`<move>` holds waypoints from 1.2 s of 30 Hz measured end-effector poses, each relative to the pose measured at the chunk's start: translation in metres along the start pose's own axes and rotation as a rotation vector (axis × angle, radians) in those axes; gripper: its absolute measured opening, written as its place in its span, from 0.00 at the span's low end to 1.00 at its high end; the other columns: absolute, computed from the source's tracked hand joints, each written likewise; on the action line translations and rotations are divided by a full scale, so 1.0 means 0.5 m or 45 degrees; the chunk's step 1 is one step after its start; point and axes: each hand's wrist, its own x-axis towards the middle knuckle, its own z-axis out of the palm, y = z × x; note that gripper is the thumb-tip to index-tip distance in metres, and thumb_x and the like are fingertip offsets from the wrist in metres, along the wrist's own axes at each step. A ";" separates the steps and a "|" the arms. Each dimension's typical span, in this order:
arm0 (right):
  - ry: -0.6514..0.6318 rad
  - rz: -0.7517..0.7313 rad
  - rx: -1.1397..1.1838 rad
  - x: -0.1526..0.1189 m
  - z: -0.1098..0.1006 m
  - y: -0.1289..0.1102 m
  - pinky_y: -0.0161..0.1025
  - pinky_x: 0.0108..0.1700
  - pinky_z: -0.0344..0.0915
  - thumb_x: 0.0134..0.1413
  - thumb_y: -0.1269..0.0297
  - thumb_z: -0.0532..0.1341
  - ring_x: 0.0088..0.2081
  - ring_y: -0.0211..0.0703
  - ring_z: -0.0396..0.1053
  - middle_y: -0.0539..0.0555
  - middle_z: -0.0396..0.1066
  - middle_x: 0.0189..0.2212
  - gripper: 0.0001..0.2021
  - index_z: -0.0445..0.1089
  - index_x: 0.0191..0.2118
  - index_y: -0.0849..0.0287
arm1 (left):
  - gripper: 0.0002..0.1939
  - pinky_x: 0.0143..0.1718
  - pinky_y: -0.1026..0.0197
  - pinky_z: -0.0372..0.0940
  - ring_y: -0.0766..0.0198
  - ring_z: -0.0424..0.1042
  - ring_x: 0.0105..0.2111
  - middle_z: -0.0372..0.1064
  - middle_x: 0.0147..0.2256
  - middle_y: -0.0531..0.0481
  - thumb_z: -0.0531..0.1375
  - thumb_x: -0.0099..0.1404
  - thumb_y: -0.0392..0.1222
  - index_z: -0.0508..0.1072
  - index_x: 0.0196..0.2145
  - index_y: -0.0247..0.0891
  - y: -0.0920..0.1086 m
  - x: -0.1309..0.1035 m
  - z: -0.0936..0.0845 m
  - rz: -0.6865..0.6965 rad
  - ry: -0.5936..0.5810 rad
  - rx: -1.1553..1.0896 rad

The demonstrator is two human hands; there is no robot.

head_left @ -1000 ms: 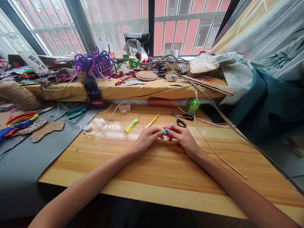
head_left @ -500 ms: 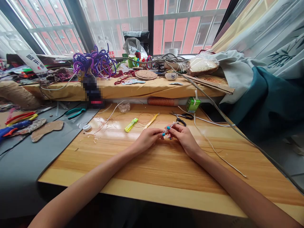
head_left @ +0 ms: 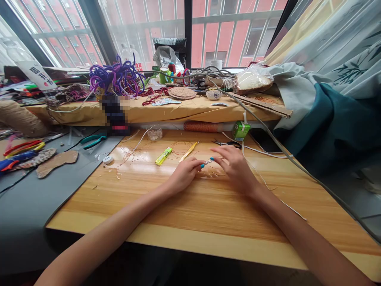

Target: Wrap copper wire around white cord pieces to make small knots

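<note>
Over the middle of the wooden table (head_left: pixel 178 210), my left hand (head_left: pixel 187 173) pinches a small pale strand-like piece (head_left: pixel 207 162) between thumb and finger. My right hand (head_left: pixel 235 167) is just to the right, its thumb near the piece's other end and its fingers lifted and spread; it holds nothing that I can make out. Behind my left hand lie yellow tweezers (head_left: pixel 189 151) and a yellow-green lighter (head_left: pixel 163 156). Black-handled scissors (head_left: pixel 234 144) lie behind my right hand, partly hidden by it.
A green carton (head_left: pixel 241 130), a dark phone (head_left: pixel 266 140), white cord (head_left: pixel 293 210) and a clear small jar (head_left: pixel 155 134) surround the work spot. Teal pliers (head_left: pixel 94 140) and a white cap (head_left: pixel 108 159) are at left. Behind, a cluttered ledge (head_left: pixel 160 113) runs along the window.
My right hand's fingers have opened and lifted away from the piece, covering more of the scissors. My left hand keeps its pinch in nearly the same place.
</note>
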 end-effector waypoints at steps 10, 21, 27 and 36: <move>-0.389 0.108 0.329 -0.007 0.012 -0.011 0.36 0.33 0.58 0.53 0.69 0.50 0.29 0.40 0.63 0.54 0.67 0.26 0.11 0.69 0.33 0.59 | 0.08 0.22 0.70 0.56 0.74 0.59 0.19 0.61 0.23 0.56 0.49 0.59 0.37 0.65 0.35 0.35 -0.005 0.002 0.002 -0.138 0.082 -0.398; -0.618 0.852 1.228 0.003 -0.001 -0.036 0.34 0.29 0.61 0.47 0.59 0.56 0.24 0.33 0.61 0.49 0.63 0.24 0.10 0.66 0.28 0.62 | 0.08 0.20 0.70 0.57 0.75 0.61 0.17 0.61 0.21 0.56 0.55 0.55 0.41 0.64 0.27 0.33 -0.005 0.011 -0.006 -0.183 0.107 -0.739; -0.575 1.015 1.397 0.006 -0.006 -0.032 0.37 0.37 0.63 0.44 0.62 0.60 0.28 0.34 0.66 0.51 0.69 0.25 0.11 0.69 0.34 0.62 | 0.10 0.19 0.69 0.58 0.75 0.62 0.16 0.62 0.19 0.56 0.57 0.53 0.43 0.63 0.24 0.32 0.007 0.012 -0.012 -0.301 0.095 -0.929; -0.602 0.823 1.217 0.005 -0.007 -0.037 0.34 0.32 0.61 0.46 0.60 0.58 0.29 0.36 0.67 0.52 0.70 0.25 0.13 0.70 0.36 0.63 | 0.11 0.18 0.70 0.59 0.75 0.62 0.15 0.62 0.18 0.57 0.58 0.52 0.43 0.63 0.24 0.32 -0.002 0.013 -0.011 -0.269 0.121 -0.915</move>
